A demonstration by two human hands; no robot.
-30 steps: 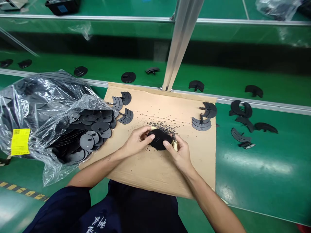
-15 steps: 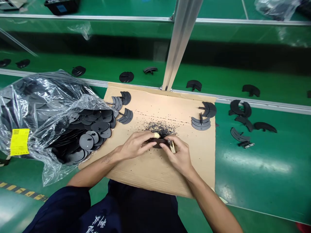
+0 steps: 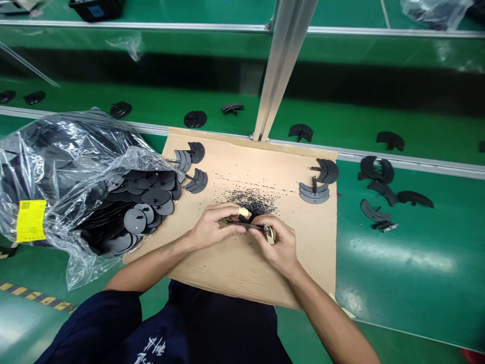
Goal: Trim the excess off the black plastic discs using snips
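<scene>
Tightly pinched: black disc edge-on above cardboard

The left hand [image 3: 214, 227] has its fingers [image 3: 227, 228] curled closed around a thin black plastic disc [image 3: 246, 226], which sits edge-on just above a cardboard sheet [image 3: 242, 275] at lower centre of the frame. The right hand [image 3: 279, 243] grips the disc's other end along with a small pale-handled tool [image 3: 270, 234]. If the disc twisted, the tool could probably slip toward the taped finger [image 3: 243, 212] or scatter the black crumbs [image 3: 252, 201] lying just beyond
</scene>
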